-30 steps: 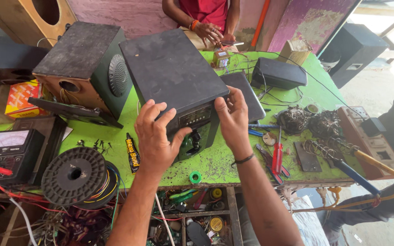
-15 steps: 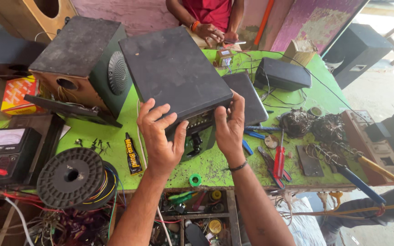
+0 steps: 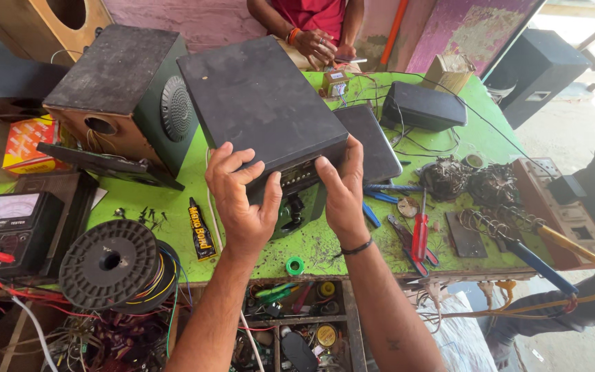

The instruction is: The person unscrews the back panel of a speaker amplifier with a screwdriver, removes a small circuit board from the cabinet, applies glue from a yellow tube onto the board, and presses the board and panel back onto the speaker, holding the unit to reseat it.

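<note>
Black amp box [image 3: 259, 103] btwn L hand [image 3: 242, 200] & R hand [image 3: 342, 189]

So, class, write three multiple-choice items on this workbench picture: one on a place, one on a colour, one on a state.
1. Where is the wire spool?
A. at the table's near left edge
B. on the speaker
C. in the far person's lap

2. What colour is the tabletop?
A. white
B. green
C. red

3. How is the black box held?
A. by one hand
B. by no hand
C. by both hands

Key: 1 A, the spool lies by the meter at the near left. 2 B, bare patches show bright green. 3 C, the left hand and right hand grip its near end.
</note>
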